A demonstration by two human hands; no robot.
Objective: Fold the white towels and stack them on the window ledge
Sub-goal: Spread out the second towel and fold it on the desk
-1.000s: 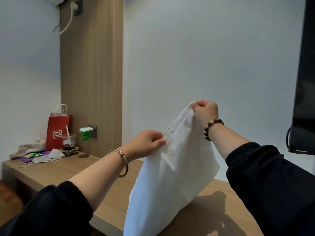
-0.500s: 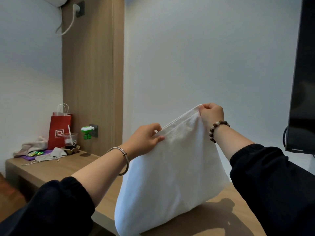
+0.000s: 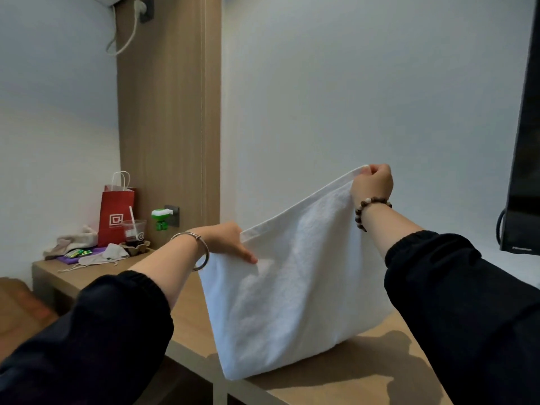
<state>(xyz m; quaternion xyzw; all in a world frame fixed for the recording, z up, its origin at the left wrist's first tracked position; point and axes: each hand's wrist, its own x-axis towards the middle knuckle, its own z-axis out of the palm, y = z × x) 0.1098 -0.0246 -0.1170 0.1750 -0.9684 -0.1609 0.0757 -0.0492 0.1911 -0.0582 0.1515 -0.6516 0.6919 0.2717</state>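
We held the white terry towel (image 3: 292, 287) by its top hem, left hand (image 3: 230, 241) and right hand (image 3: 372, 182) both pinched closed on it, its folded bottom resting on the long wooden ledge (image 3: 350, 381).

Plain pale room with a wood counter along the wall

A light wooden counter (image 3: 344, 381) runs below a bare white wall (image 3: 350, 97). A wood-grain panel (image 3: 166, 118) rises at the left, carrying a socket with a white cable (image 3: 128, 33). At the counter's far end stand a red paper bag (image 3: 117, 217) and a plastic cup (image 3: 134, 230). A dark screen (image 3: 526, 171) hangs at the right.
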